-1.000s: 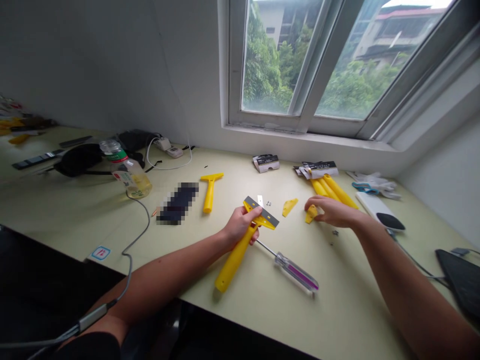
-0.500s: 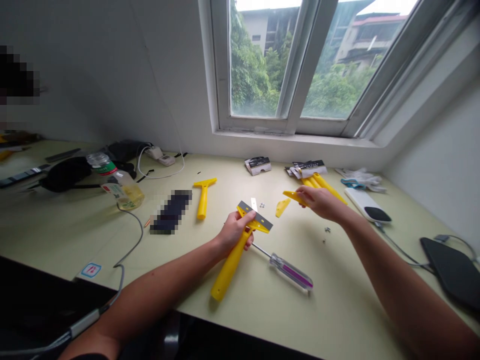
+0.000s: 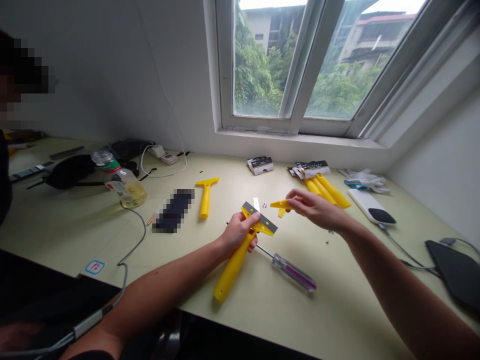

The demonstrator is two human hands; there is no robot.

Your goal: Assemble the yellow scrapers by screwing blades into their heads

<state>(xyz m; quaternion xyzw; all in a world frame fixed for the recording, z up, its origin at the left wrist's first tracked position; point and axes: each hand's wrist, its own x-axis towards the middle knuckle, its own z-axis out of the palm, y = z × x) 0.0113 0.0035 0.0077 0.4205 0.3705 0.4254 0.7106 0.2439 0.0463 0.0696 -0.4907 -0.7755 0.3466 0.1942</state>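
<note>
My left hand [image 3: 242,231] is closed around the neck of a yellow scraper [image 3: 233,270], thumb pressing a grey blade [image 3: 265,220] onto its head. Pinched in my right hand [image 3: 313,207] is a yellow plastic cover plate [image 3: 280,204], held just above and to the right of the blade. A second yellow plate [image 3: 281,213] lies on the table, partly hidden below it. Under my left hand, a screwdriver [image 3: 294,272] with a clear and purple handle rests on the table, its shaft running toward my fingers. Small screws [image 3: 264,205] and a pale blade [image 3: 256,204] sit beyond.
Another yellow scraper [image 3: 205,197] lies to the left, beside a blurred-out dark object [image 3: 173,211] and a tilted bottle [image 3: 127,187]. At the back right are yellow handles [image 3: 332,191], gloves [image 3: 369,181] and a white device [image 3: 371,206]. A person [image 3: 22,70] is at far left.
My right hand has moved left with the yellow cover plate, closer to the scraper head. My left hand keeps its grip on the scraper. The view has shifted slightly.
</note>
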